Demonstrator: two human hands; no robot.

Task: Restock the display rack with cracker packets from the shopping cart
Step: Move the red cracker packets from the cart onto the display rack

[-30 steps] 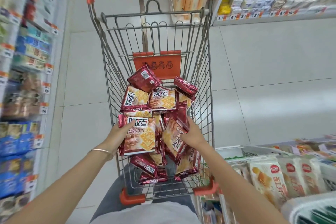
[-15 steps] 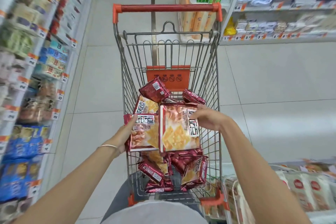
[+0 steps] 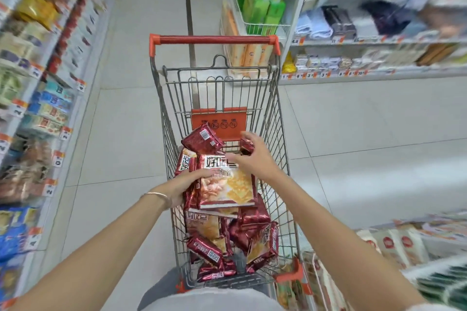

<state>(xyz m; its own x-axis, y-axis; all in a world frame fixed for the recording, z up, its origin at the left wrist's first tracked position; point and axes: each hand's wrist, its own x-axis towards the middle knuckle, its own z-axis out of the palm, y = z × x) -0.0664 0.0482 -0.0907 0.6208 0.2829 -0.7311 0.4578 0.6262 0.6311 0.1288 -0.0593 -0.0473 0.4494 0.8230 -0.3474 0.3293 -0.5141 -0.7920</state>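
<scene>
Left hand (image 3: pixel 188 184) gripping red foil cracker packets (image 3: pixel 227 190) above steel-wire shopping cart (image 3: pixel 276 118), right hand (image 3: pixel 255 159) hovering splayed, empty, at 1 o'clock.

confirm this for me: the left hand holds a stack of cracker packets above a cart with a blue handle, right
Not quite. The handle is red, not blue, as the head view shows. The rest stands: the left hand holds a stack of cracker packets above the cart.

Shop aisle: price-tagged shelves (image 3: pixel 366 43), shopping cart (image 3: pixel 214 40).
</scene>
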